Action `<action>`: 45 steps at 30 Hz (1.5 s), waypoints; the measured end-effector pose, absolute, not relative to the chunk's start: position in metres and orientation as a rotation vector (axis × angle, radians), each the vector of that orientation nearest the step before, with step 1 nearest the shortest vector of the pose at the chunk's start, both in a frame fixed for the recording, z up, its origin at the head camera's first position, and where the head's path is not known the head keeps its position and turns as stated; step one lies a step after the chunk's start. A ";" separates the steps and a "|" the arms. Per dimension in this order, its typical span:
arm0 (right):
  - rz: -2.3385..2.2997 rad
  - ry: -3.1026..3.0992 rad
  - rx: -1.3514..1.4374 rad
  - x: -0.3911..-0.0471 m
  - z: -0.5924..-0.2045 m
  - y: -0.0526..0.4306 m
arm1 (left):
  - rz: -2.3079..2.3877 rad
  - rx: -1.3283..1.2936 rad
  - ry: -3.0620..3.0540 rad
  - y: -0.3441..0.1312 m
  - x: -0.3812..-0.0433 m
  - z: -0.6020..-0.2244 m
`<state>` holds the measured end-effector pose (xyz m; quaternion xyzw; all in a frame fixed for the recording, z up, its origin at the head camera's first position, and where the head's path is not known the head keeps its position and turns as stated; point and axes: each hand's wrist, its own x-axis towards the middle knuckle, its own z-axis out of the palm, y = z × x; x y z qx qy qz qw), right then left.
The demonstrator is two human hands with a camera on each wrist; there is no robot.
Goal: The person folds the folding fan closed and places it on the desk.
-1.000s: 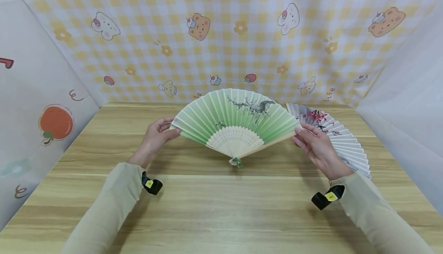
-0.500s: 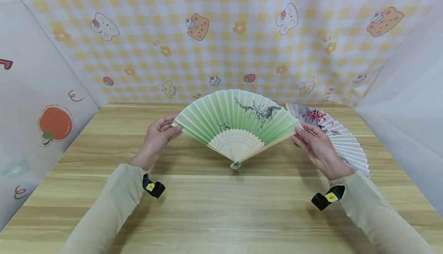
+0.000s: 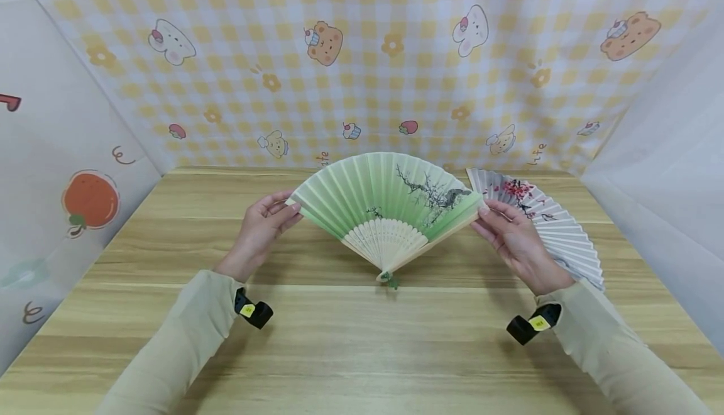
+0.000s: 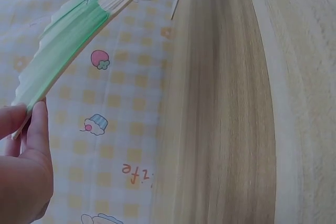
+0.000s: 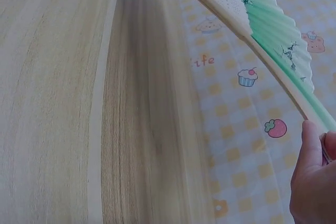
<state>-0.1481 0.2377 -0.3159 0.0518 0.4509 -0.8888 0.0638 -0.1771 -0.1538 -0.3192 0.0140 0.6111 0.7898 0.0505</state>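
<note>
A green folding fan (image 3: 373, 195) with a dark branch print is spread wide between both hands, its pale ribs meeting at a pivot with a green tassel (image 3: 389, 278). My left hand (image 3: 260, 229) pinches the fan's left outer corner between thumb and fingers. At the opposite corner my right hand (image 3: 515, 242) pinches the outer guard stick. In the left wrist view the left hand (image 4: 29, 156) grips the pleated edge's tip; in the right wrist view the right hand (image 5: 313, 177) holds the end of the guard, partly cut off by the frame.
A second folding fan (image 3: 565, 239), pale grey-white with red blossoms, lies spread on the wooden table (image 3: 362, 352) behind the right hand, which covers part of it. A yellow checked cloth (image 3: 362, 88) hangs along the table's back edge, with white cloth at both sides.
The green fan's pivot has come down and slightly nearer, and its spread has narrowed a little. My left hand has shifted slightly right; the right hand has moved slightly left.
</note>
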 end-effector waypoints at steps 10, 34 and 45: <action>-2.666 1.351 0.148 -0.148 -0.313 0.237 | 2.438 0.090 1.783 -0.150 -0.175 -0.321; -2.592 1.467 0.179 -0.150 -0.305 0.231 | 2.409 0.156 1.757 -0.136 -0.173 -0.323; -2.601 1.441 0.104 -0.149 -0.304 0.229 | 2.401 0.179 1.739 -0.130 -0.172 -0.324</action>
